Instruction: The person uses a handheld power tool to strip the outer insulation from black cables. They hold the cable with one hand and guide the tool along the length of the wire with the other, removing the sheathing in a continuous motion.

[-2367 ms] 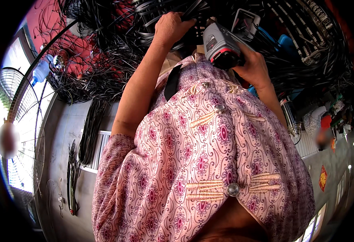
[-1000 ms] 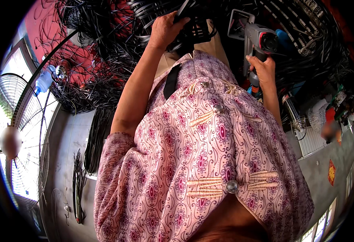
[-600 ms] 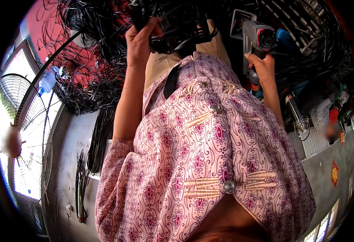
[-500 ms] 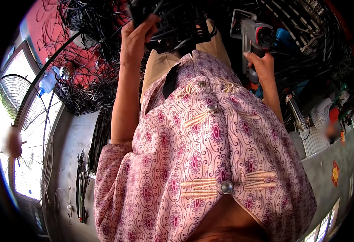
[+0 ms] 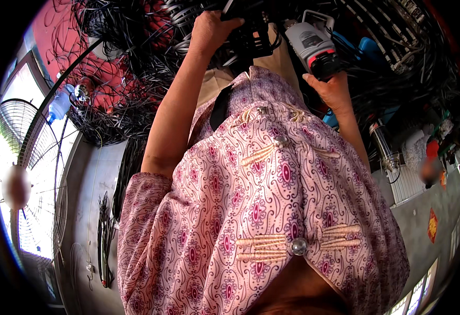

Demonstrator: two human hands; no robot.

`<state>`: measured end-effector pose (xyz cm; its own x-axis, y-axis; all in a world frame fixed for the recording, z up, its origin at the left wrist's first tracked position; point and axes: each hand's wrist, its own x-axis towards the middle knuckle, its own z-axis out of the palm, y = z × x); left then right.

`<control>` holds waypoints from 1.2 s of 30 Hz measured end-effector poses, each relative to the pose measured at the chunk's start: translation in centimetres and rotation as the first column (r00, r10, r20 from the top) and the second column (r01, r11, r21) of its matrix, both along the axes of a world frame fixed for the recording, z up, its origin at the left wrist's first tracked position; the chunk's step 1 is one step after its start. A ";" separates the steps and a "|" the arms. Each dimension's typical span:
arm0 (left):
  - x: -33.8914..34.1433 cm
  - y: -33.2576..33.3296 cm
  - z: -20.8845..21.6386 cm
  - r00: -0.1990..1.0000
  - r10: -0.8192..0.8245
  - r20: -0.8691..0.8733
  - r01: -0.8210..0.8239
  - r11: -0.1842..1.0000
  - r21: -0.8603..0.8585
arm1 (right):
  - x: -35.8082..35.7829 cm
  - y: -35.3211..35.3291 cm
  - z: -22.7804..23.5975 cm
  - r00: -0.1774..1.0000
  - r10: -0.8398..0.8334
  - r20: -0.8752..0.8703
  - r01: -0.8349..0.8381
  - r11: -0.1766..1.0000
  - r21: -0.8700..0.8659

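Observation:
My left hand [image 5: 209, 32] is closed at the top, over a dark slatted or woven black piece [image 5: 253, 39] between my knees. A flat black strip [image 5: 229, 6] with a bright sheen rises from its fingers. My right hand [image 5: 333, 90] grips a power tool [image 5: 308, 47] with a grey body, a red band, a black end cap and a metal loop. The tool's front end tilts up and left toward the black piece, and I cannot tell whether they touch. Its handle is mostly hidden behind the body and my hand.
Tangled black strips [image 5: 109, 123] cover the red floor [image 5: 56, 31] on the left; more black strands [image 5: 398, 89] heap at the right. A caged fan [image 5: 35, 173] and a clear blue bottle [image 5: 60, 105] stand left. Blue pieces [image 5: 369, 48] lie right of the tool.
My left hand has moved right, over the black piece, still holding a strip. My right hand has swung the tool over, so its grey body now leans up and left.

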<state>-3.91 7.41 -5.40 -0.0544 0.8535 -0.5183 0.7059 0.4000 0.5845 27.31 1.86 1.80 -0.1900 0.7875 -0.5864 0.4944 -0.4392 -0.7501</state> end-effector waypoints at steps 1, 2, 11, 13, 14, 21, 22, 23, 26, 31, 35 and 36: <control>0.3 0.0 0.2 1.000 -0.004 -0.016 0.004 1.000 0.008 | -0.1 0.0 -0.1 1.000 0.013 -0.015 -0.013 1.000 -0.003; 0.5 -0.1 0.3 0.999 -0.007 -0.032 0.008 1.000 0.016 | -0.1 -0.1 -0.4 0.999 0.026 -0.029 -0.026 1.000 -0.006; 1.1 -0.4 -0.5 1.000 0.011 -0.026 -0.011 1.000 -0.002 | -1.4 0.5 -0.7 0.991 0.132 -0.024 -0.133 0.991 -0.013; 1.2 -0.5 -0.6 0.999 0.008 -0.033 -0.008 1.000 0.000 | -1.6 0.6 -0.8 0.989 0.145 -0.010 -0.145 0.989 0.000; 1.3 -0.6 -0.7 0.999 0.008 -0.039 -0.008 1.000 -0.001 | -1.6 0.7 -0.8 0.988 0.157 -0.001 -0.157 0.988 0.013; 1.6 -0.8 -0.6 0.995 -0.045 -0.086 0.050 0.997 0.066 | -1.8 1.4 -0.8 0.973 0.225 0.056 -0.228 0.972 0.054; 1.6 -0.8 -0.6 0.998 -0.025 -0.059 0.029 0.998 0.057 | -1.9 1.5 -0.7 0.973 0.222 0.056 -0.225 0.973 0.050; 1.6 -0.7 -0.7 0.999 -0.006 -0.033 0.007 0.999 0.048 | -1.9 1.6 -0.7 0.972 0.228 0.059 -0.231 0.972 0.047; 1.6 -0.7 -0.7 1.000 0.020 -0.006 -0.020 0.999 0.031 | -1.9 1.7 -0.7 0.966 0.247 0.071 -0.251 0.967 0.051; 1.6 -0.8 -0.9 1.000 -0.001 -0.018 0.001 0.999 0.035 | -2.5 2.0 -0.5 0.960 0.261 0.105 -0.273 0.953 0.130; 1.7 -0.9 -0.7 1.000 -0.001 -0.008 0.001 0.998 0.056 | -4.0 2.8 1.3 0.937 0.283 0.207 -0.314 0.940 0.134; 1.7 -0.9 -0.7 1.000 0.009 0.010 -0.009 0.999 0.048 | -4.1 2.8 1.3 0.925 0.297 0.237 -0.328 0.939 0.106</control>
<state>-2.19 6.52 -6.06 -0.0574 0.8767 -0.4776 0.6968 0.3778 0.6098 23.17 4.71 3.12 -0.3220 0.7860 -0.5277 0.7450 -0.1336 -0.6536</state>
